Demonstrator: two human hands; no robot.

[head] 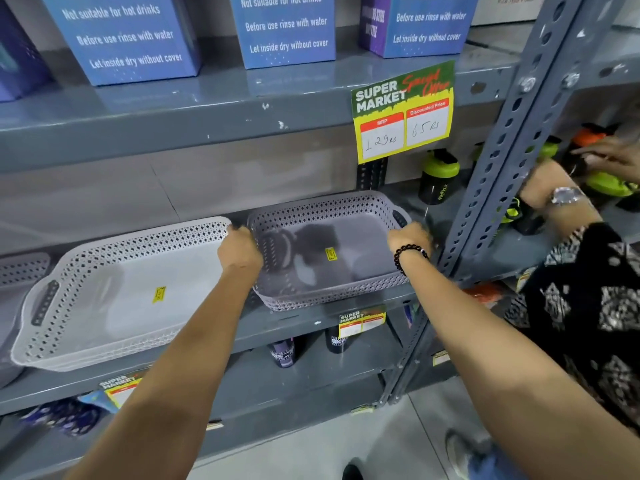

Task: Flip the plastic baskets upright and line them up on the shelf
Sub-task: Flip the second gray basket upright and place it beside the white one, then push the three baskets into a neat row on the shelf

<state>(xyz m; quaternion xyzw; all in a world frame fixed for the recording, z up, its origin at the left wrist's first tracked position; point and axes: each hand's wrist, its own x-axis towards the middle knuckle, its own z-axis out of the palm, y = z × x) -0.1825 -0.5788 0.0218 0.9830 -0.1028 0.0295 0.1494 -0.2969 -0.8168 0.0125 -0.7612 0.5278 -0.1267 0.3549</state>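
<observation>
Placing step, by the look of it: left hand (242,249) and right hand (408,239) grasping opposite ends of upright lilac perforated plastic basket (329,251) on grey metal shelf (311,322), next squaring it beside white perforated plastic basket (121,292).

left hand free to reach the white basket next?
Probably yes, once it lets go: the left hand grips the grey basket right beside the white basket, with nothing between them.

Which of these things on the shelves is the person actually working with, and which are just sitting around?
Part of the job:
lilac perforated plastic basket, held by left hand and right hand
white perforated plastic basket
grey metal shelf

Just there:
blue printed cardboard boxes
green-lidded black shaker bottle
yellow-green price sign
</observation>
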